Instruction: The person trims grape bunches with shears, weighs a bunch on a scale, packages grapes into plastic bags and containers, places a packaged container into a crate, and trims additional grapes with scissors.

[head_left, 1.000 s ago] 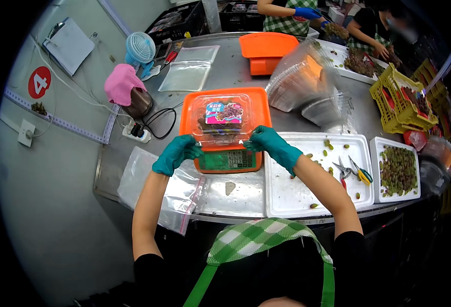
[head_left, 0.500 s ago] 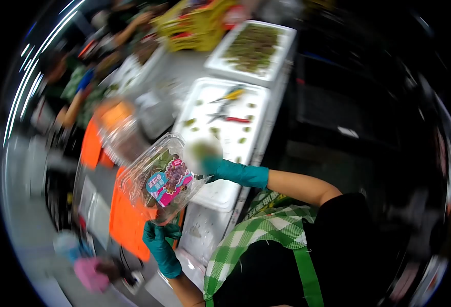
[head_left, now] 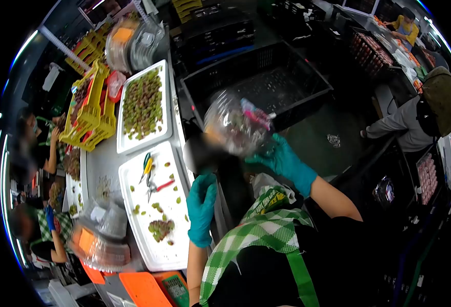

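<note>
A clear plastic clamshell box of grapes (head_left: 238, 125) with a pink label is in the air over a black crate (head_left: 258, 84), blurred by motion. My right hand (head_left: 281, 159), in a teal glove, grips the box from below. My left hand (head_left: 201, 207), also teal-gloved, hangs beside the table's edge next to the white tray (head_left: 171, 250), fingers loosely curled and holding nothing.
The white tray carries loose grapes and scissors (head_left: 151, 179). A second white tray (head_left: 143, 105) is full of grapes. Yellow crates (head_left: 89, 110), stacked clear boxes (head_left: 100, 240) and an orange scale (head_left: 148, 289) lie along the table. A seated person (head_left: 425, 115) is at right.
My view has swung right, away from the scale. The box of grapes has left the orange scale, gone from both hands to my right hand alone, and now hovers over the black crate.
</note>
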